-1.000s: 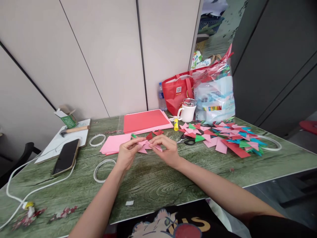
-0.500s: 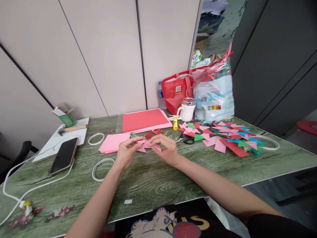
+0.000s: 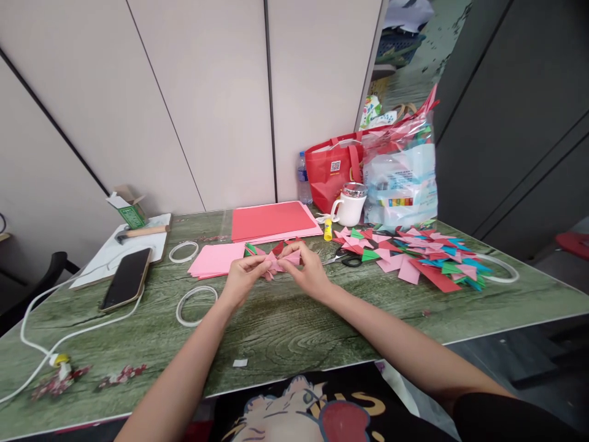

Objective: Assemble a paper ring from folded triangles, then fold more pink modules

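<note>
Between my two hands is a folded piece of pink paper (image 3: 275, 264), held a little above the table. My left hand (image 3: 243, 279) pinches its left side between thumb and fingers. On the other side my right hand (image 3: 305, 270) grips it, fingers bent over the top. My fingers cover much of the paper, so its exact fold is hard to make out. Just behind the hands lie a few folded red and green paper pieces (image 3: 277, 248), partly hidden. A stack of pink paper (image 3: 216, 260) rests beside my left hand.
Red sheets (image 3: 271, 221) lie at the back. Scissors (image 3: 350, 261), a glue stick (image 3: 327, 230), a white mug (image 3: 350, 209) and a heap of folded paper (image 3: 432, 248) are to the right. Tape rolls (image 3: 178, 307), a phone (image 3: 126, 279) and a hammer (image 3: 142, 232) are left.
The pink paper has been turned in my fingers, and my right hand's fingers have shifted over it. My view has swung slightly left.
</note>
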Motion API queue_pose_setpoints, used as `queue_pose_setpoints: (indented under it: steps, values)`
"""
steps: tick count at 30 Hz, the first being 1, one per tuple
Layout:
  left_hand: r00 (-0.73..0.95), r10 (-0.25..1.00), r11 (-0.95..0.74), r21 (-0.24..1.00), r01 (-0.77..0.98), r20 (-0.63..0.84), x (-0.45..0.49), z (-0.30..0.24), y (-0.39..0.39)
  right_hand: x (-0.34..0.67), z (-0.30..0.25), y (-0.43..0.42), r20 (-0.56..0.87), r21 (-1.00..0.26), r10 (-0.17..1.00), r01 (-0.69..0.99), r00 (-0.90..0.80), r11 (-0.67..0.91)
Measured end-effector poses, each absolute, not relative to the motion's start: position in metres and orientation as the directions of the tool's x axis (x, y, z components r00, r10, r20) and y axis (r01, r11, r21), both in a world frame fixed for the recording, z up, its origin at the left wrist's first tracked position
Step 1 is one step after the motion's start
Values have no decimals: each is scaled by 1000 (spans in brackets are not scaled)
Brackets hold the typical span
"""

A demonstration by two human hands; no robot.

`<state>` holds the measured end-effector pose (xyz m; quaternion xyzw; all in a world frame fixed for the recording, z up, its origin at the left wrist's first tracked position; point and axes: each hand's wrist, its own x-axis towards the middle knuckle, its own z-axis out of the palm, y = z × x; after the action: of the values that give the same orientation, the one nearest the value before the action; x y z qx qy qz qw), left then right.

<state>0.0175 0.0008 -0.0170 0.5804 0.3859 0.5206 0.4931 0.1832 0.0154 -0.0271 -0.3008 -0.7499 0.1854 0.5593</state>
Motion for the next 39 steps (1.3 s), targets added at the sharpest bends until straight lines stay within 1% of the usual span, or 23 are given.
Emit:
queue_pose_setpoints:
  steps: [2, 4, 6, 8, 11, 13, 19, 23, 28, 39]
  values:
    - [172, 964, -199, 979, -46, 204, 19, -18, 1, 183, -29, 16, 630, -694, 748, 282, -209, 663]
    - [157, 971, -173, 984, -51, 179, 19, -18, 1, 184, -30, 17, 546, -749, 805, 295, -232, 593]
    - [130, 977, -161, 985, -56, 167, 20, -19, 1, 187, -29, 19, 488, -789, 832, 273, -264, 550]
    - [98, 982, -157, 986, -64, 163, 20, -19, 1, 189, -27, 21, 446, -833, 850, 217, -282, 509]
    - [45, 987, -150, 985, -91, 155, 19, -18, 1, 191, -26, 26, 435, -875, 861, 105, -264, 473]
    - [41, 987, -149, 983, -104, 154, 19, -18, 1, 191, -28, 29, 437, -889, 870, 37, -229, 457]
    - [183, 974, -131, 990, -44, 137, 17, -15, -1, 190, -31, 31, 427, -904, 889, -99, -167, 416]
    - [224, 970, -91, 996, -9, 91, 16, -14, -3, 192, -29, 32, 425, -905, 893, -93, -149, 415]
    - [258, 964, -56, 998, -7, 56, 18, -13, -4, 193, -28, 33, 395, -919, 904, -74, -161, 388]
    - [291, 957, -25, 999, 44, 11, 20, -16, -7, 191, -27, 29, 381, -924, 901, -126, -207, 361]
